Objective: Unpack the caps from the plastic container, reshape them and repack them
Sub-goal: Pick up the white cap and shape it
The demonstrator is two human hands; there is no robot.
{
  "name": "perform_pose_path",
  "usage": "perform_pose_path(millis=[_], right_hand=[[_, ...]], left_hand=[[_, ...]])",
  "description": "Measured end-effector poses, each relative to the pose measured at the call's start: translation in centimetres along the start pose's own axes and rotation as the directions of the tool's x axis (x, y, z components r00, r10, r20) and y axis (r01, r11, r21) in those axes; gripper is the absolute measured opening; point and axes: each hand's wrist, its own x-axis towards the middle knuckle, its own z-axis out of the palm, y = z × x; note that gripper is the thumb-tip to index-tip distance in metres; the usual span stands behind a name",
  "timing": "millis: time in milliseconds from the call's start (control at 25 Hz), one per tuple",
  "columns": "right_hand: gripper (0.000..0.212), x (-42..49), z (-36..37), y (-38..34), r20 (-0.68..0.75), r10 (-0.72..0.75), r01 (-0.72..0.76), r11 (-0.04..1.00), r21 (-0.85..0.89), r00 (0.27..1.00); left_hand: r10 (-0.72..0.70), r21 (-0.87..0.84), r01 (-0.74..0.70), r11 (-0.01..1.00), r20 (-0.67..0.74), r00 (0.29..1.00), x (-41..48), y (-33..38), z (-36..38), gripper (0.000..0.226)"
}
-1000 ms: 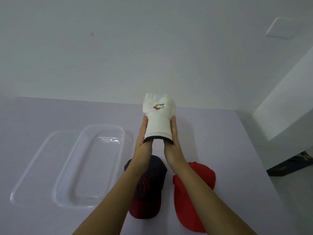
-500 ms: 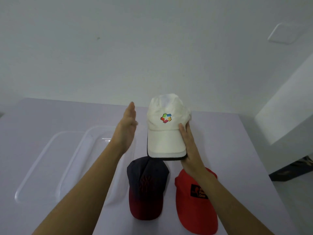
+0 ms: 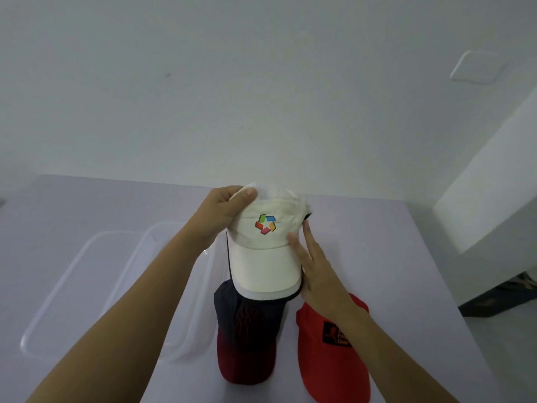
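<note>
A white cap [image 3: 263, 258] with a colourful star logo is held up above the table, brim toward me. My left hand [image 3: 225, 212] grips the top left of its crown, thumb on the fabric. My right hand [image 3: 315, 271] holds the right edge of the brim and crown, fingers stretched along it. Below it a dark navy and maroon cap [image 3: 247, 335] lies on the table, partly hidden by the white brim. A red cap [image 3: 331, 353] with a black patch lies to its right, under my right forearm.
A clear plastic container [image 3: 186, 301] and its clear lid [image 3: 61, 298] lie side by side on the lilac table [image 3: 392, 257] to the left of the caps. A white wall rises behind the table. A white block stands past the table's right edge.
The white cap went from squeezed narrow between both palms to spread open. My left hand let go, swung out left, then came back and took hold of the crown.
</note>
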Motion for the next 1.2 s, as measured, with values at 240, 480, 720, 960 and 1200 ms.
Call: perform_pose_path(millis=[240,480,720,960,1200], right_hand=[[0.038,3.3,-4.6,-2.8,-0.232,0.249,-0.147,0.912,0.382,0.940],[0.015,5.0,-6.4,-3.8,0.025,0.259,-0.237,0.835,0.496,0.965],[0.028,4.7,-6.8,-3.9,0.078,0.252,-0.264,0.908,0.324,0.965],[0.054,4.7,-7.2,-4.4,0.088,0.203,-0.220,0.937,0.271,0.975],[0.032,5.1,-7.4,-5.5,-0.055,0.240,-0.188,0.864,0.467,0.969]], left_hand=[[0.118,0.140,-0.134,0.981,0.119,0.986,-0.7,1.3,0.1,0.054],[0.106,0.223,-0.144,0.964,0.173,0.979,-1.4,1.0,1.1,0.046],[0.088,0.393,-0.127,0.911,0.116,0.989,-2.8,0.4,1.5,0.028],[0.109,0.416,-0.137,0.899,0.090,0.990,-3.6,0.4,2.1,0.075],[0.206,0.418,-0.206,0.885,0.045,0.978,-3.4,2.7,2.7,0.037]])
